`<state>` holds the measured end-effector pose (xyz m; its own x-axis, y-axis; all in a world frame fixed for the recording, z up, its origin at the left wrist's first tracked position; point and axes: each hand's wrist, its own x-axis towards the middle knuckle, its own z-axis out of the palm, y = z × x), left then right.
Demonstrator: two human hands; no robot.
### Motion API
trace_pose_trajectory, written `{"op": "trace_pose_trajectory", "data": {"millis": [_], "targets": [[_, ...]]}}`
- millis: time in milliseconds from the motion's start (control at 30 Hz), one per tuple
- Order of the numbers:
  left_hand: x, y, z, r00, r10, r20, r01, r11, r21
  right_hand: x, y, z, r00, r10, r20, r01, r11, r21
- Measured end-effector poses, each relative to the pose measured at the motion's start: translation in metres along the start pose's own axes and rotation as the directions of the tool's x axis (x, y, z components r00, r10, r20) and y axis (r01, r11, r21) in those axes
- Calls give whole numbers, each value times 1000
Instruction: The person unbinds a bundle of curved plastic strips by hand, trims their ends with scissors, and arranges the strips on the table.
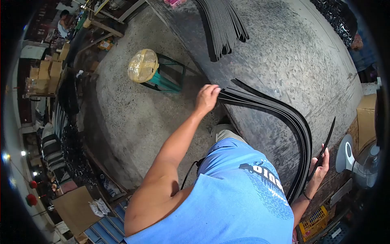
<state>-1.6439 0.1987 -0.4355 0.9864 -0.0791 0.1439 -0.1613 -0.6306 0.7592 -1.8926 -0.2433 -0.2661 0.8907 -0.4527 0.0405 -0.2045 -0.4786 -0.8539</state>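
A bundle of long black strips (302, 122) bends in a wide curve across the worktable (268, 134) in front of my body. My left hand (208, 99) is closed on the ends of these strips at the table's near edge. One strip end (245, 85) stands apart from the others. At the right, my right hand (320, 164) grips a single dark strip (331, 128) that tapers upward, beside the outer side of the curve. The lower end of the bundle is hidden behind my blue shirt.
Another fan of black strips (225, 26) lies at the table's far side. A stool (143, 66) with a taped yellow seat stands on the floor to the left. Close to my right are a fan (365, 164) and a yellow crate (313, 221). Another person (63, 25) is far back left.
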Motion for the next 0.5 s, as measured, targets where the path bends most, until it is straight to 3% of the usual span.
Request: {"op": "trace_pose_trajectory", "data": {"millis": [67, 100, 133, 233, 333, 500], "targets": [[-1, 8, 21, 1000, -23, -7, 23, 999, 36, 4, -9, 3, 997, 55, 52, -52, 997, -63], [-3, 7, 29, 999, -39, -9, 40, 994, 102, 6, -15, 7, 999, -9, 54, 13, 997, -79], [-3, 1, 36, 987, -158, 40, 157, 987, 25, 7, -18, 8, 996, -73, 56, 79, 992, -94], [-5, 2, 37, 962, -258, 94, 252, 966, 64, 4, -22, 3, 996, -26, 81, 37, 991, -132], [-5, 2, 38, 958, -271, 98, 264, 961, 81, 4, -24, 14, 997, -58, -52, 54, 995, -78], [-7, 8, 25, 973, -194, 123, 186, 980, 71, 6, -24, 19, 993, -107, -57, 106, 994, -26]]}}
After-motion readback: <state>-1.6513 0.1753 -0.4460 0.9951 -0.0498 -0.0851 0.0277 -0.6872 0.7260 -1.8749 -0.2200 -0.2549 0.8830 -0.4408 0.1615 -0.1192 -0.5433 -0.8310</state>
